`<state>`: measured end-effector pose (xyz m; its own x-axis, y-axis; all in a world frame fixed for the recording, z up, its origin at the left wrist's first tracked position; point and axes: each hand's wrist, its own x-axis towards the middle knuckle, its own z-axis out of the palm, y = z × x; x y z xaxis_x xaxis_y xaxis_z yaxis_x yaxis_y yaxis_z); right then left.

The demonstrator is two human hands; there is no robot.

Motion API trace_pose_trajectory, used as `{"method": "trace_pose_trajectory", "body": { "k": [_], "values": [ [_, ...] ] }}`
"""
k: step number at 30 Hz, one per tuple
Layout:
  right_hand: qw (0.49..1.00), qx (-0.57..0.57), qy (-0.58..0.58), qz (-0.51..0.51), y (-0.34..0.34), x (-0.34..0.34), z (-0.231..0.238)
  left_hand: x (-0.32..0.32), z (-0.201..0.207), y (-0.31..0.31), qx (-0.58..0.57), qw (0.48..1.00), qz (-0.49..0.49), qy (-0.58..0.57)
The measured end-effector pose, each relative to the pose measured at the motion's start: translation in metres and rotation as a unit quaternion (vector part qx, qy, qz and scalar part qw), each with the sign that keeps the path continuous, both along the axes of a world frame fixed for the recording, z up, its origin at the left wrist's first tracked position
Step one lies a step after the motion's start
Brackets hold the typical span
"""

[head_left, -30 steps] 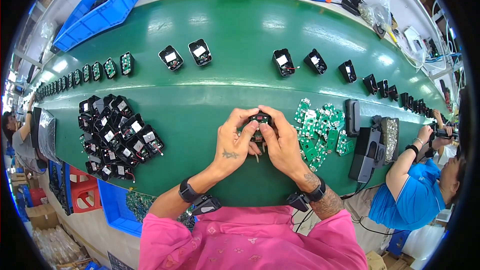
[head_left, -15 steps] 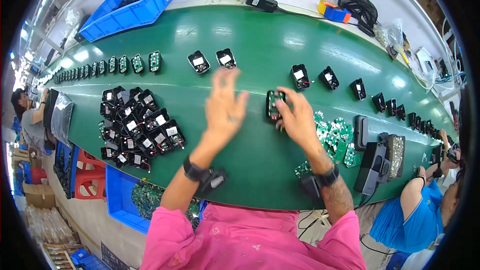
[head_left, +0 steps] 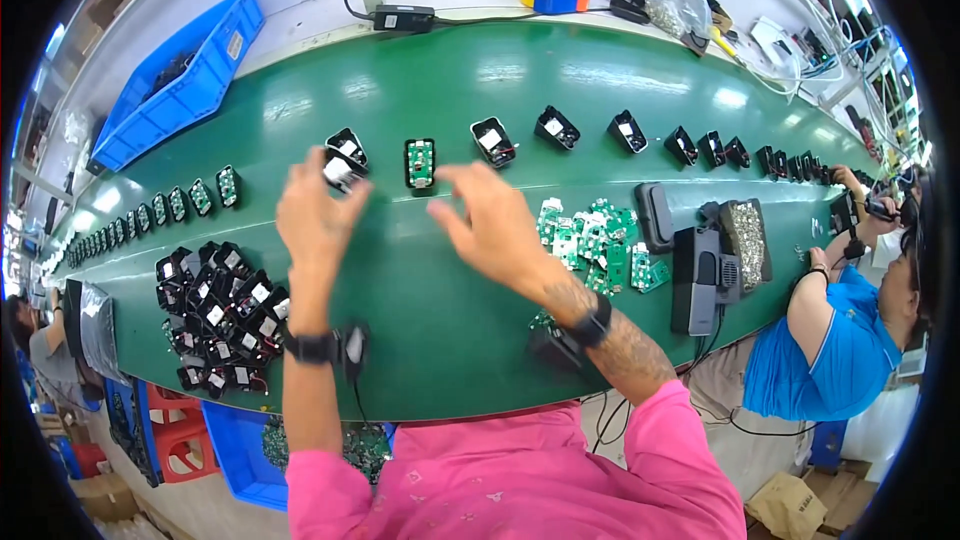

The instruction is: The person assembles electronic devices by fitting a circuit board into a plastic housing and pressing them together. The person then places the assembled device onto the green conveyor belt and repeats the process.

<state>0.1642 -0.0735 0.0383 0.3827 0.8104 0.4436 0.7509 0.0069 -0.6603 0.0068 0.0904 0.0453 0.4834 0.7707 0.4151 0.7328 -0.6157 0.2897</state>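
Note:
Left of centre, my left hand [head_left: 322, 215] curls its fingers and thumb around a small open black housing [head_left: 341, 174] with a white label inside. Right behind it stands a similar black housing [head_left: 347, 144]. A black housing with a green circuit board [head_left: 420, 163] in it lies at the centre of the green table. Just to its right, my right hand [head_left: 492, 225] is open, thumb and fingers apart with nothing between them. Beyond that hand is another open black housing [head_left: 492, 138] with a white label and thin wires.
Piled housings [head_left: 220, 315] lie at left, loose green circuit boards [head_left: 595, 240] at right beside a grey-black device [head_left: 697, 280]. Rows of housings run along the green table [head_left: 430, 360] both ways. A blue bin [head_left: 190, 90] stands back left. A person in blue [head_left: 825, 350] sits at right.
My right hand has let go of the housing with the green board, which now rests on the table. My left hand has closed around a labelled housing. The whole view has shifted.

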Motion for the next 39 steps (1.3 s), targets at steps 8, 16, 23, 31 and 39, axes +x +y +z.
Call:
{"method": "trace_pose_trajectory", "body": {
  "k": [8, 16, 23, 31, 39],
  "values": [
    [0.987, -0.079, -0.002, 0.142, -0.085, -0.022, -0.010, 0.002, -0.021, -0.109, -0.067, 0.938, -0.341, 0.002],
    [0.991, -0.003, 0.046, -0.129, -0.137, 0.007, -0.003, -0.006, -0.036, -0.107, -0.538, 0.744, -0.340, -0.204],
    [0.949, -0.311, -0.047, 0.033, -0.177, 0.000, -0.005, -0.015, -0.053, -0.087, -0.708, 0.535, -0.290, -0.359],
    [0.935, -0.282, -0.197, 0.089, -0.190, -0.049, -0.020, -0.015, -0.064, -0.091, -0.727, 0.472, -0.253, -0.429],
    [0.908, -0.158, -0.300, 0.245, -0.228, -0.028, -0.049, -0.013, -0.057, -0.095, -0.744, 0.424, -0.240, -0.458]
  ]
}}
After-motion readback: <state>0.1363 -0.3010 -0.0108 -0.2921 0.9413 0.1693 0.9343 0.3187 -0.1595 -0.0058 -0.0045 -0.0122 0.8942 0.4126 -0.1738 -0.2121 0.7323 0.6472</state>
